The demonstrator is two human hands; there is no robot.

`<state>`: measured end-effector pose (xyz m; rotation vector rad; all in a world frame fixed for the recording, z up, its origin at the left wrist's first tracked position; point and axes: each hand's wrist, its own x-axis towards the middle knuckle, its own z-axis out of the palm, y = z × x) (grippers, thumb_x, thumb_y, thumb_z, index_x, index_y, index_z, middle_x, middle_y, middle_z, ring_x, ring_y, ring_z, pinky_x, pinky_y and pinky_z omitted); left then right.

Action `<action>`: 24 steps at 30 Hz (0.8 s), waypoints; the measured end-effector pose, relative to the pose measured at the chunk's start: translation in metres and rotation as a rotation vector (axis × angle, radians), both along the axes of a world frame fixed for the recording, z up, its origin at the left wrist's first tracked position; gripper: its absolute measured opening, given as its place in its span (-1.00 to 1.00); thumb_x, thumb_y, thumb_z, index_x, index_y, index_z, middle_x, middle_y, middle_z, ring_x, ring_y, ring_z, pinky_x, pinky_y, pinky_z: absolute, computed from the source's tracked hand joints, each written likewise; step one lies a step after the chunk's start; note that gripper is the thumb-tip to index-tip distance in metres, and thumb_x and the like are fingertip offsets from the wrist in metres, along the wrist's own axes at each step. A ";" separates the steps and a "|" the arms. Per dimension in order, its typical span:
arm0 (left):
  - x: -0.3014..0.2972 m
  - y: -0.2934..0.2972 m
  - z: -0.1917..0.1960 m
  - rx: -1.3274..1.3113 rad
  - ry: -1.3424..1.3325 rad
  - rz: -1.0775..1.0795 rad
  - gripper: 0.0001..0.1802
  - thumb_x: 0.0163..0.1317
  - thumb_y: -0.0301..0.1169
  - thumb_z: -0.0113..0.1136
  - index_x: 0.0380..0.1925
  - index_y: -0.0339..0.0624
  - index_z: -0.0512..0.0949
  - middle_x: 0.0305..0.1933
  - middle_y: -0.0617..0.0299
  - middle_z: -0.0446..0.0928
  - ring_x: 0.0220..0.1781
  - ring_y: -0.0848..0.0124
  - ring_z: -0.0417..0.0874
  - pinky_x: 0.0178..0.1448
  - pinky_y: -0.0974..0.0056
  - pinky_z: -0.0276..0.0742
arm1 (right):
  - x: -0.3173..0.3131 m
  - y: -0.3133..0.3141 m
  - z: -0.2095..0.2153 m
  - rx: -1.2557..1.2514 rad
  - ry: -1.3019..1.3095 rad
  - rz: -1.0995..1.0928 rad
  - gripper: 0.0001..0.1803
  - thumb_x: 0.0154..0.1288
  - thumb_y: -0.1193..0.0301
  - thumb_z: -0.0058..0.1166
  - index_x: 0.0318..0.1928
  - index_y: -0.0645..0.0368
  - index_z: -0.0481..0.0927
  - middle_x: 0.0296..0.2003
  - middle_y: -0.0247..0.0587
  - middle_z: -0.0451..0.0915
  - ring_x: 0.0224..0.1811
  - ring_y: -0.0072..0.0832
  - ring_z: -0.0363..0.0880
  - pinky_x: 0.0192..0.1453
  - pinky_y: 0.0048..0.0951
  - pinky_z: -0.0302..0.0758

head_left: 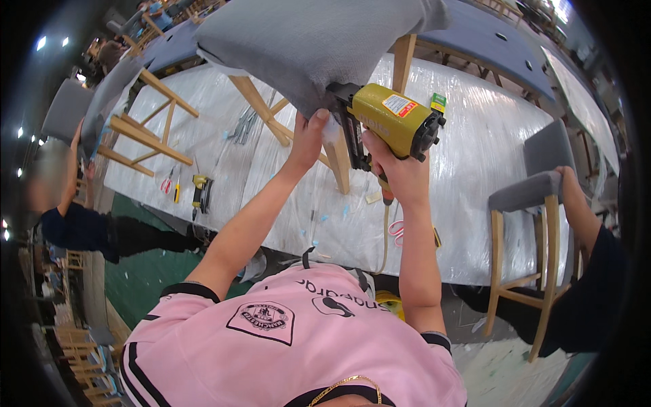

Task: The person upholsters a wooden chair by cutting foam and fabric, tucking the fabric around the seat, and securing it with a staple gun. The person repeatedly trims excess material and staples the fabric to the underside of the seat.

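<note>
The right hand (403,169) grips a yellow and black nail gun (388,117). At the gun's nine o'clock, the left hand (308,140) holds a gray cloth chair seat (312,44) by its corner.

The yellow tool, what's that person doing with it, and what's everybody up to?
The person's right hand grips the yellow tool, which looks like a staple gun, with its nose at a corner of a grey chair seat. Their left hand is at that corner, thumb against the cloth. The chair stands on a plastic-covered table. On the right, another person's hand touches another grey chair.
</note>
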<state>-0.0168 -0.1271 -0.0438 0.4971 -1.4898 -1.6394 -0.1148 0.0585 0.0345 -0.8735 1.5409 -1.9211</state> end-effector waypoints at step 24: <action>0.014 0.020 0.036 0.222 0.086 -0.626 -0.54 0.19 -0.35 0.51 0.00 -0.23 0.51 -0.12 0.28 0.62 -0.13 0.54 0.65 -0.04 0.30 0.62 | 0.100 -0.032 -0.004 -0.025 0.497 -0.308 -0.43 -0.05 0.46 0.37 0.02 0.32 0.48 -0.36 -0.12 0.73 -0.33 -0.42 0.76 -0.15 -0.48 0.60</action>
